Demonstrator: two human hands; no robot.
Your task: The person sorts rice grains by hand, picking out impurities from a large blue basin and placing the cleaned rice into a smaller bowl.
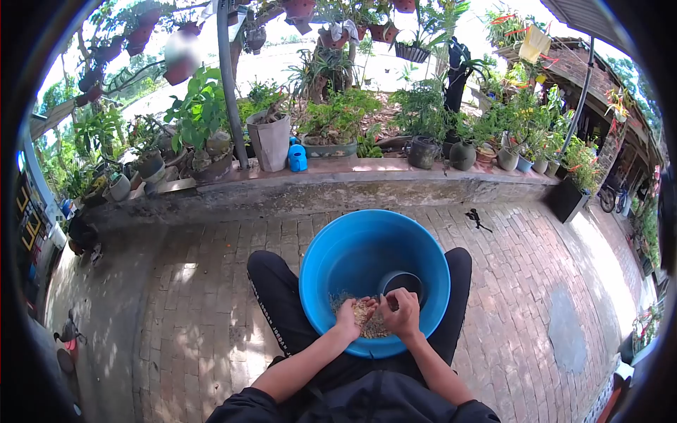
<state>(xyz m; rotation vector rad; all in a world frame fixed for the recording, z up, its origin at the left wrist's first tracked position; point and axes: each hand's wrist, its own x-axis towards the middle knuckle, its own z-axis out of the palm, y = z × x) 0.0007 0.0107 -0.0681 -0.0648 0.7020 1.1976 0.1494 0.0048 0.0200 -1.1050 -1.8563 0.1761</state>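
Between my knees stands a large blue plastic tub [374,220]. Loose pale grain [375,328] lies on its bottom at the near side. My left hand [350,317] is turned palm up over it, cupped around a small heap of the same grain. Close beside it, on the right, my right hand [400,314] has its fingers curled in with thumb and fingertips together; what they pinch is too small to make out. A dark round cup or bowl [398,275] rests inside the tub just beyond my right hand, which partly covers it.
A low ledge [338,185] runs across ahead, carrying potted plants, a tall grey pot [269,143] and a blue watering can [297,158]. A small black object [478,220] lies on the brick paving [515,282]. A chicken [69,328] is at far left.
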